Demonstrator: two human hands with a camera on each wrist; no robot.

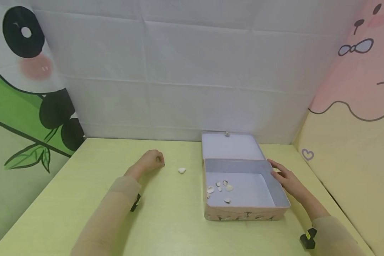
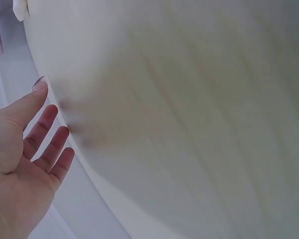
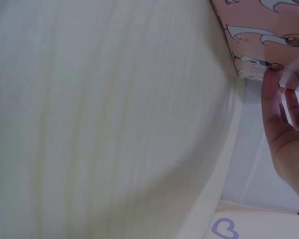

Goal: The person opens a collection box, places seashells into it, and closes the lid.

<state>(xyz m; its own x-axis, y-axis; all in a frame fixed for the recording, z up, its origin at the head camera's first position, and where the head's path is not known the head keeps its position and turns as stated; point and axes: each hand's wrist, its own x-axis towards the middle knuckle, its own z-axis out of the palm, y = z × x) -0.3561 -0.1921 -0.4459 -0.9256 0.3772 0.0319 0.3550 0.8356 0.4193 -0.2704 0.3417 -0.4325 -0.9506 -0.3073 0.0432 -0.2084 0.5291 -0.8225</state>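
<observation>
My left hand (image 1: 149,160) is low over the table, thumb and finger pinching a tiny shell (image 2: 39,82) of which only an edge shows. Its other fingers are spread in the left wrist view. A white shell (image 1: 181,170) lies on the table to the right of that hand. Farther right stands an open pink patterned box (image 1: 248,214) with a pale lining and several small shells (image 1: 229,187) on the left of its floor. My right hand (image 1: 287,180) rests against the box's right side near the back corner, thumb and fingers lightly bent and touching it.
The box's lid (image 1: 232,146) is tipped back toward the white backdrop (image 1: 185,78). A pale yellow table (image 1: 166,227) lies under everything. Cartoon-printed panels (image 1: 348,142) border it on the right and left. Each wrist wears a black device (image 1: 308,239).
</observation>
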